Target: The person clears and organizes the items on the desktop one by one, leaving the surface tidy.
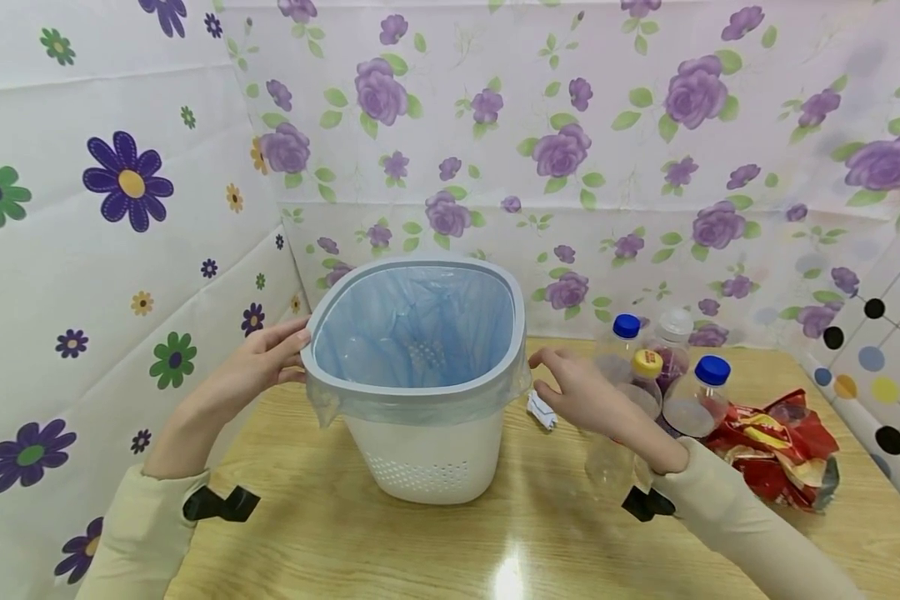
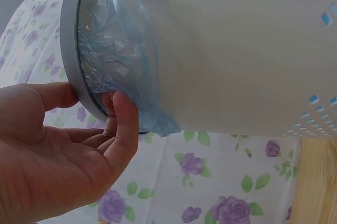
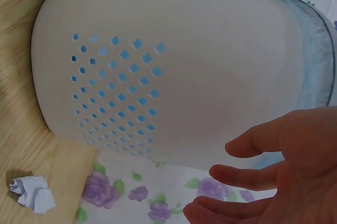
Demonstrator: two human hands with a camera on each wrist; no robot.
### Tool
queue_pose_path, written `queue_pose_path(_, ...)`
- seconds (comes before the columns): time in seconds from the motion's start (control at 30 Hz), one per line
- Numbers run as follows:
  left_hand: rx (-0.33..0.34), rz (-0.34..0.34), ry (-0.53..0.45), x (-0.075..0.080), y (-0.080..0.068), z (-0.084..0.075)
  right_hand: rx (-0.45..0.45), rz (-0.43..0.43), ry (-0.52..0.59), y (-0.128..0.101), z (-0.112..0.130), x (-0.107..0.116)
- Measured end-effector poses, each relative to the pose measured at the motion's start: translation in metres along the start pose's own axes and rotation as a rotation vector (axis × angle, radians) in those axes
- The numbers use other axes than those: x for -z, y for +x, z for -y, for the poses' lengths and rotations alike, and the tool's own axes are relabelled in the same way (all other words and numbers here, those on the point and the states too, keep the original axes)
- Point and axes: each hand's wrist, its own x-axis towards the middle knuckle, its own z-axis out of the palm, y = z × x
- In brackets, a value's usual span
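**Head view: two hands at a lined bin on a wooden bench**

Head view shows a white bin (image 1: 420, 392) standing upright on the wooden bench (image 1: 345, 533), its grey rim (image 1: 412, 400) clamping a blue plastic liner (image 1: 420, 321) that spills over the edge. The left hand (image 1: 258, 367) touches the bin's left rim, fingers extended along the grey ring; in the left wrist view its fingertips (image 2: 124, 113) lie against the rim (image 2: 71, 50) and the hanging edge of the liner (image 2: 121, 50), thumb spread apart, gripping nothing. The right hand (image 1: 581, 392) hovers just beside the bin's right side, fingers relaxed and spread; the right wrist view shows the hand (image 3: 274, 176) wide and apart from the perforated white wall (image 3: 174, 71). A crumpled scrap of paper (image 1: 542, 410) lies on the bench between the bin and the right hand, seen again in the right wrist view (image 3: 31, 192). Behind the right hand stands a cluster of clear plastic bottles (image 1: 660, 375) with blue, yellow and white caps, and near them, to the right, rests a crushed red snack wrapper (image 1: 783, 446). Flowered sheets (image 1: 607, 150) line the walls behind and beside the bench.
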Motion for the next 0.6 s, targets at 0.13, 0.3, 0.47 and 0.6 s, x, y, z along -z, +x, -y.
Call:
queue_pose_path(0.13, 0.001, 0.001, 0.006, 0.000, -0.001, 0.001, -0.017, 0.017, -0.004, 0.001, -0.001, -0.005)
queue_pose_path(0.3, 0.000, -0.001, 0.007, 0.000, -0.002, 0.001, -0.052, 0.048, 0.007, 0.001, -0.004, -0.010)
queue_pose_path(0.47, -0.003, 0.002, 0.000, 0.000, -0.001, 0.001, -0.050, 0.071, -0.014, 0.002, -0.009, -0.015)
queue_pose_path(0.6, -0.009, 0.000, -0.004, 0.000, 0.000, 0.001, -0.051, 0.078, -0.032, 0.004, -0.013, -0.020)
